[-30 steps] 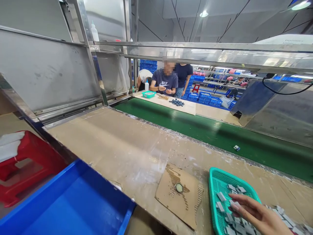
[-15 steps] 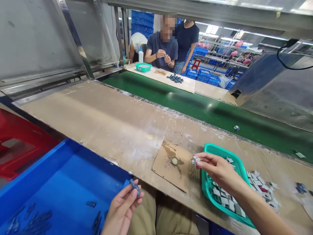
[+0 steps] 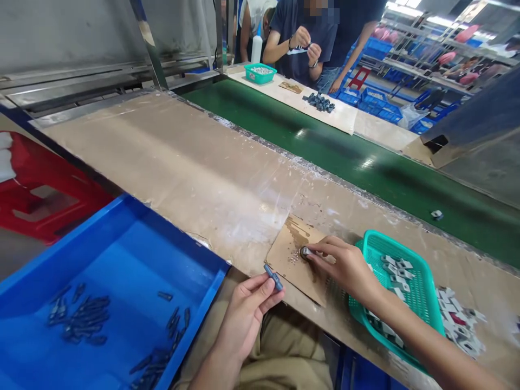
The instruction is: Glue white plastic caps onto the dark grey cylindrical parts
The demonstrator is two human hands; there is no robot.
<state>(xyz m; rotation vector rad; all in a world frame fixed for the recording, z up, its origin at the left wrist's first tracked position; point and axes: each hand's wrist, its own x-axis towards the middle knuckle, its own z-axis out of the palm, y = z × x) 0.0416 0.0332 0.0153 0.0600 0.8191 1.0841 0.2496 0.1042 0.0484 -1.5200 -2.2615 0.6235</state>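
Between the thumb and fingers of my left hand [image 3: 254, 300] is a small dark blue plastic part [image 3: 273, 277], stepped like a short peg, held above the bench's front edge. My right hand [image 3: 345, 265] pinches a small light grey plastic piece [image 3: 306, 251] and lowers it onto the small round cap on the cardboard piece [image 3: 280, 250]; the fingers and piece now mostly hide that cap. Dark wet stains mark the cardboard. Under my right forearm, a green basket [image 3: 430, 295] holds many light grey pieces.
At lower left, a blue bin [image 3: 134, 233] contains loose dark blue parts [image 3: 87, 314]. More grey pieces [image 3: 459, 319] lie right of the basket. A green conveyor belt [image 3: 280, 127] runs behind the bench, carrying one small piece [image 3: 436, 214]. Across it, a person [image 3: 303, 49] handles something small.
My right hand has moved left, bringing the grey piece from beside the cardboard to the round cap. My left hand has moved up and right with the blue part. The view has shifted.
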